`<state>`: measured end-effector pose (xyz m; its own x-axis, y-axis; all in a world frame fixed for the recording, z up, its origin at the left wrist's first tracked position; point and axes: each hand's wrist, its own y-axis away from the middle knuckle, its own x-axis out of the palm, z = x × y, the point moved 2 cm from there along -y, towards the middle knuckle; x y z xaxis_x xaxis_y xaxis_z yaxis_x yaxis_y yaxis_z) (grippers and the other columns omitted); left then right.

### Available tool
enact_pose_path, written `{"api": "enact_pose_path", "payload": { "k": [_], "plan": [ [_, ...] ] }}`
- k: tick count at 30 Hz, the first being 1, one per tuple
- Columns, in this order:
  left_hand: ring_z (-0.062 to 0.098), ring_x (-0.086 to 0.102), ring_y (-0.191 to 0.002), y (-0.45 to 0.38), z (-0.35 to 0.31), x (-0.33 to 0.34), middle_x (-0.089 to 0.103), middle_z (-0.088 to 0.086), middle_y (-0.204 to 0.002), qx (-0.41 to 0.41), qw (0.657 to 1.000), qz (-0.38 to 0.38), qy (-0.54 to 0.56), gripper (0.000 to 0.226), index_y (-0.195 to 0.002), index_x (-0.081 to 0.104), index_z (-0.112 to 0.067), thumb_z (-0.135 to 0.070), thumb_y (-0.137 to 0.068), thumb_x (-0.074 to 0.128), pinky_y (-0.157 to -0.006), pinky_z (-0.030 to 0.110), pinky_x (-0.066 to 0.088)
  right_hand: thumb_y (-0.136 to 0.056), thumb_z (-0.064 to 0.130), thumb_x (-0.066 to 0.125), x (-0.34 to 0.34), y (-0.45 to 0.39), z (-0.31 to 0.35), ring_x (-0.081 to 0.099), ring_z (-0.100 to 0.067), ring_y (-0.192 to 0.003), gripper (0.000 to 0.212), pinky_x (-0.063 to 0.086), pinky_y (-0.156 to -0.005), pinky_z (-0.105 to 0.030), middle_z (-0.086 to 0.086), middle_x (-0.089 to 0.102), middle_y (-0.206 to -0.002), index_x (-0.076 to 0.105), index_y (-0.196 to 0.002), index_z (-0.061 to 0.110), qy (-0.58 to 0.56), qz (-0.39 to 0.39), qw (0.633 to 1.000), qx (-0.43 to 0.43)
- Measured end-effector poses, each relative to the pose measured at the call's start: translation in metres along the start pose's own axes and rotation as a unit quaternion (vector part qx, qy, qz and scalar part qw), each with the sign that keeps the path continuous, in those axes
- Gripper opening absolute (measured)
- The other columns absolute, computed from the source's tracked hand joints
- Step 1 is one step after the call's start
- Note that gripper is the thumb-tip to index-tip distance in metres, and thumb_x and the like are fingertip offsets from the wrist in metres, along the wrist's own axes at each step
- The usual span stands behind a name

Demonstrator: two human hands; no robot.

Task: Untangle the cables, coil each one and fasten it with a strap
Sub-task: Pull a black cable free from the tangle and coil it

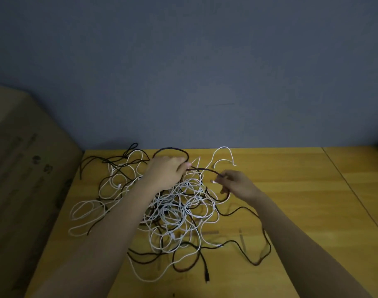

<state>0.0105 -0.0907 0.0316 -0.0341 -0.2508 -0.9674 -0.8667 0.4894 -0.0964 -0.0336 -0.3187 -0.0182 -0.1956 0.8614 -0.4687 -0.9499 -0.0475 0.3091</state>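
Pulling one dark cable [202, 169] taut between both hands, the person is trying to lift it clear of the tangle [173, 211] so its path can be traced. The left hand [165, 174] is curling its fingers [182, 165] round the cable near the far side of the heap, and the right hand [237, 186] is pinching the other stretch of it between thumb and fingertips, just beside a white plug end. Holding it raised like this is probably meant to show where it is passing under the white loops.

The heap of black and white cables is lying in the middle of the wooden surface [302, 190], loops spilling toward the near edge and a black plug [207, 277] trailing out in front. Nothing is looking coiled yet, so the work is seeming to be at its start. A few short strips, possibly the straps [209, 232], are lying on the surface near the right forearm, too blurred to be sure.

A large cardboard box [22, 179] is standing at the left; whether anything is sitting in it cannot be told.
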Motion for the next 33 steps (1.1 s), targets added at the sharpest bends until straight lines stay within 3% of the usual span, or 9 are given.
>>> {"api": "enact_pose_path", "payload": {
  "k": [5,8,11,15,17,20,26,31,33],
  "plan": [
    [0.012,0.054,-0.073,-0.003,0.006,-0.016,0.051,-0.014,-0.075,-0.052,0.995,0.044,0.076,0.034,-0.085,0.049,-0.026,-0.058,-0.094,0.042,-0.056,0.028,0.035,-0.100,0.033,0.047,-0.021,-0.004,-0.020,0.059,-0.028,-0.069,0.031,0.041,-0.061,-0.032,-0.015,0.067,-0.083,0.065,-0.081,0.015,0.138,-0.104,0.984,0.048],
    [0.015,0.056,-0.086,-0.023,-0.011,-0.039,0.053,-0.009,-0.090,-0.061,0.989,0.045,0.131,0.029,-0.093,0.048,-0.025,-0.053,-0.095,0.044,-0.068,0.032,0.042,-0.101,0.025,0.046,-0.061,-0.022,0.056,0.054,-0.018,-0.051,0.034,0.047,-0.055,-0.030,-0.015,0.060,-0.069,0.060,-0.077,0.006,-0.078,-0.218,0.973,-0.011],
    [0.024,0.057,-0.090,-0.053,-0.035,-0.091,0.052,-0.002,-0.087,-0.028,0.983,-0.051,0.174,0.029,-0.087,0.045,-0.016,-0.041,-0.100,0.038,-0.078,0.036,0.042,-0.099,0.012,0.047,-0.114,-0.026,0.162,0.055,-0.016,-0.051,0.031,0.053,-0.054,-0.029,-0.008,0.056,-0.063,0.059,-0.072,0.004,-0.208,-0.292,0.921,-0.152],
    [0.010,0.051,-0.072,-0.083,-0.069,-0.174,0.051,-0.012,-0.074,0.001,0.957,-0.187,0.223,0.036,-0.080,0.047,-0.018,-0.041,-0.102,0.030,-0.065,0.026,0.031,-0.097,0.011,0.044,-0.185,0.007,0.287,0.056,-0.008,-0.060,0.028,0.051,-0.064,-0.027,0.006,0.057,-0.066,0.061,-0.077,0.019,-0.201,-0.406,0.819,-0.353],
    [0.004,0.048,-0.067,-0.091,-0.081,-0.200,0.051,-0.011,-0.072,0.000,0.949,-0.213,0.233,0.039,-0.072,0.044,-0.023,-0.040,-0.103,0.028,-0.058,0.025,0.031,-0.099,0.015,0.044,-0.198,0.013,0.299,0.054,-0.011,-0.067,0.023,0.046,-0.067,-0.028,0.006,0.057,-0.069,0.063,-0.088,0.017,-0.150,-0.429,0.816,-0.357],
    [0.006,0.045,-0.063,-0.096,-0.093,-0.221,0.048,-0.005,-0.068,0.000,0.948,-0.218,0.233,0.043,-0.067,0.043,-0.021,-0.036,-0.104,0.027,-0.057,0.026,0.030,-0.101,0.018,0.043,-0.207,0.006,0.291,0.050,-0.014,-0.067,0.023,0.036,-0.054,-0.016,-0.007,0.059,-0.081,0.063,-0.096,0.008,-0.044,-0.391,0.875,-0.280],
    [0.003,0.038,-0.047,-0.088,-0.115,-0.249,0.042,-0.011,-0.053,0.033,0.914,-0.227,0.335,0.041,-0.066,0.043,-0.019,-0.034,-0.103,0.033,-0.049,0.018,0.030,-0.099,0.022,0.045,-0.240,0.045,0.330,0.055,0.006,-0.065,0.022,0.042,-0.060,-0.011,0.012,0.064,-0.079,0.066,-0.094,0.023,-0.123,-0.505,0.772,-0.367],
    [0.004,0.019,-0.036,-0.066,-0.112,-0.210,0.027,-0.013,-0.042,0.003,0.853,-0.107,0.510,0.037,-0.070,0.036,-0.017,-0.031,-0.104,0.033,-0.037,0.016,0.018,-0.099,0.028,0.050,-0.190,0.007,0.259,0.049,-0.012,-0.050,0.023,0.040,-0.054,-0.030,-0.003,0.050,-0.063,0.057,-0.096,0.007,-0.222,-0.380,0.862,-0.252],
    [0.005,0.015,-0.037,-0.053,-0.101,-0.185,0.023,-0.010,-0.045,-0.004,0.813,-0.062,0.579,0.039,-0.068,0.033,-0.017,-0.031,-0.104,0.032,-0.037,0.014,0.014,-0.100,0.030,0.048,-0.160,-0.007,0.214,0.052,-0.022,-0.063,0.029,0.039,-0.059,-0.036,-0.009,0.056,-0.075,0.061,-0.101,0.005,-0.067,-0.359,0.903,-0.228]
  ]
}}
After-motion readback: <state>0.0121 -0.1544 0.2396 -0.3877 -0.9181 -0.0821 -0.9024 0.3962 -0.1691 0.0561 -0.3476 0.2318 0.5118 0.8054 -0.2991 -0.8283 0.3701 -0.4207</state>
